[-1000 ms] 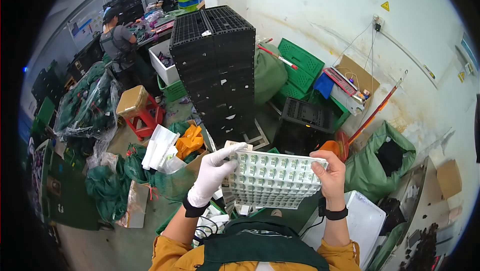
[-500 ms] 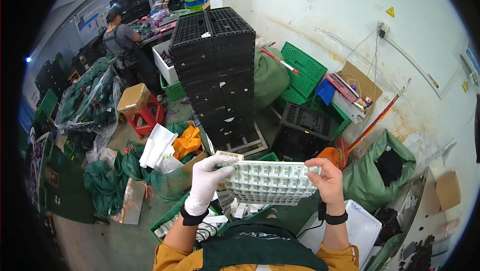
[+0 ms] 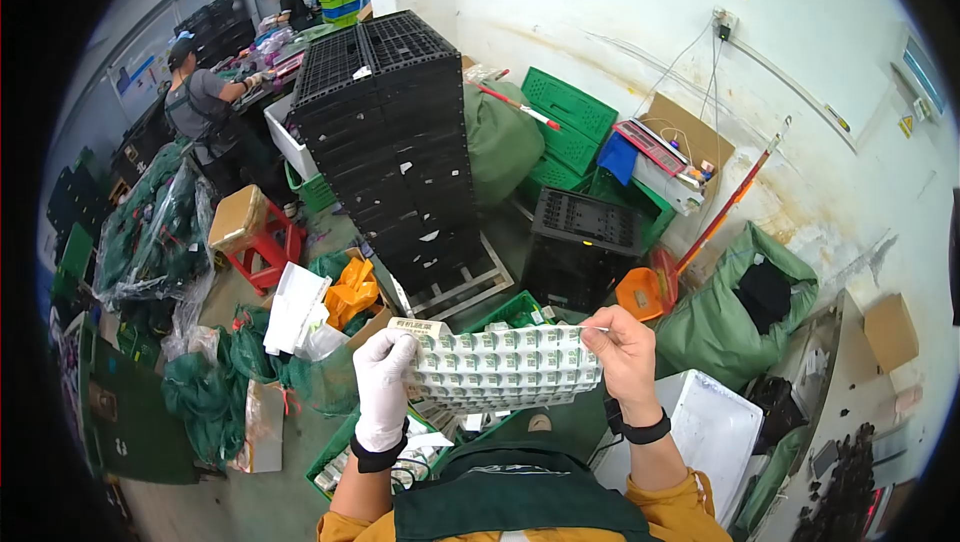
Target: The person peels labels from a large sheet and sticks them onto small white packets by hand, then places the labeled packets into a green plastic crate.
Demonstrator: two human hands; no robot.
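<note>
A wide white sheet of small green-printed labels [image 3: 505,367] is stretched between my hands in front of my body, its rows of labels facing me. My left hand [image 3: 383,387], in a white glove, pinches the sheet's left edge. Beside those fingers, at the upper left corner, a cream tag with Chinese characters [image 3: 418,326] shows. My bare right hand [image 3: 625,357] grips the upper right corner between thumb and fingers. Below the sheet stands a green crate [image 3: 335,452] holding many small white printed pieces, partly hidden by the sheet and my left arm.
A tall stack of black crates [image 3: 385,162] stands ahead. A white tub [image 3: 700,422] and a green sack [image 3: 735,332] are to the right. Left lie green net bags [image 3: 205,392] and a red stool [image 3: 258,242]. Two people work at the far table, one a person in an apron [image 3: 205,107].
The view has swung slightly right, so surroundings sit further left. The sheet has tilted, its right end now higher than its left, and looks more slack. Both hands keep their hold.
</note>
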